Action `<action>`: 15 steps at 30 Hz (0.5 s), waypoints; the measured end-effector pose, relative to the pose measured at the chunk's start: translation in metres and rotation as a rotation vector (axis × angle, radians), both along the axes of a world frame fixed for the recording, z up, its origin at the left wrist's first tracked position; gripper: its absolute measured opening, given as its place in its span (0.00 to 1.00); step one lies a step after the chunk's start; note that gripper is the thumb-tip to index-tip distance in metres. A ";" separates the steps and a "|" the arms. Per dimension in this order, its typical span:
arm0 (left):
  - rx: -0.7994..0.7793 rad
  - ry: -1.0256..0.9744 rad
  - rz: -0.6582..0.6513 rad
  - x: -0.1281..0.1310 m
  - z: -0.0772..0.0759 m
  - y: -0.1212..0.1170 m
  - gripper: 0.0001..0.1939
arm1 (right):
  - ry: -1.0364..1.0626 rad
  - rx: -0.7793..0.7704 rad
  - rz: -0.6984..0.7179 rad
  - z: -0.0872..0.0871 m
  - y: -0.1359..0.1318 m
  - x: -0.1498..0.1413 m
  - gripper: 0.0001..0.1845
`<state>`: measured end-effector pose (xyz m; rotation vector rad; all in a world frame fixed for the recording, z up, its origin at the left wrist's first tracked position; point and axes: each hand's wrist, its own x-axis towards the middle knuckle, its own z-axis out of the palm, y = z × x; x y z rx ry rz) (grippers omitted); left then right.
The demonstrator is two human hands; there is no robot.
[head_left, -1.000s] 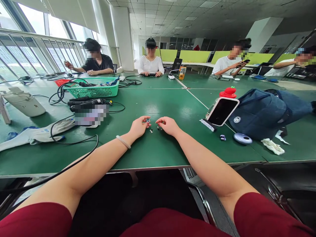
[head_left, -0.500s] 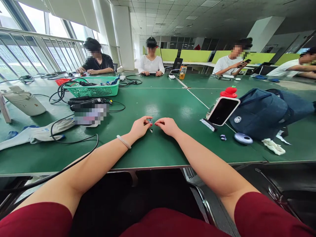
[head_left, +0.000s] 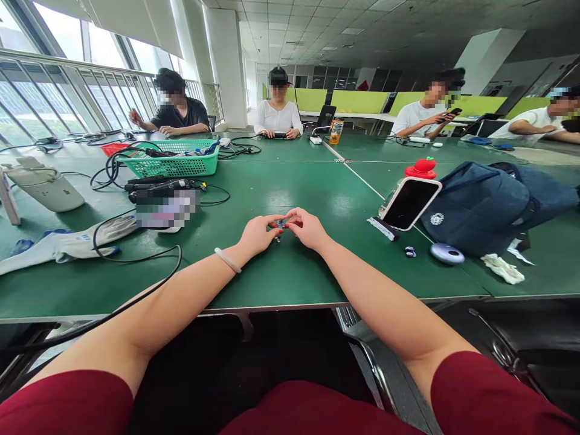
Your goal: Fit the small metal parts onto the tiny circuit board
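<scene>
A tiny dark, greyish-blue piece that looks like a circuit board (head_left: pixel 281 224) is held just above the table between my fingertips. My left hand (head_left: pixel 259 234) pinches its left side with thumb and fingers. From the right, my right hand (head_left: pixel 309 229) closes thumb and forefinger on it; whether a second small part sits in that pinch is too small to tell. Below the left fingertips a small black-and-silver part (head_left: pixel 278 239) lies on the green table (head_left: pixel 272 278), partly covered by the fingers.
To the left lie a work glove (head_left: pixel 99 232), a black cable and a green basket (head_left: pixel 172 163). Rightward, a phone (head_left: pixel 410 202) leans up near a dark blue bag (head_left: pixel 480 205), with a round lilac case (head_left: pixel 447 254) in front. Several people sit around the table.
My right hand rose from the tabletop and moved left until its fingertips met the board. My left hand shifted slightly right, turning the board flatter.
</scene>
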<state>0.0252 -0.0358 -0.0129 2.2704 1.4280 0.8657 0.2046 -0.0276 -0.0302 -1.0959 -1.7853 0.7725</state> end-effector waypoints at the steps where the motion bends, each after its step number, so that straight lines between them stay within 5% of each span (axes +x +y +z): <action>1: 0.000 -0.003 0.000 0.000 0.000 0.000 0.20 | -0.007 0.005 -0.005 0.000 0.000 0.000 0.09; 15: -0.022 -0.083 -0.053 -0.001 -0.003 0.002 0.23 | -0.039 0.113 0.002 0.004 -0.007 -0.002 0.12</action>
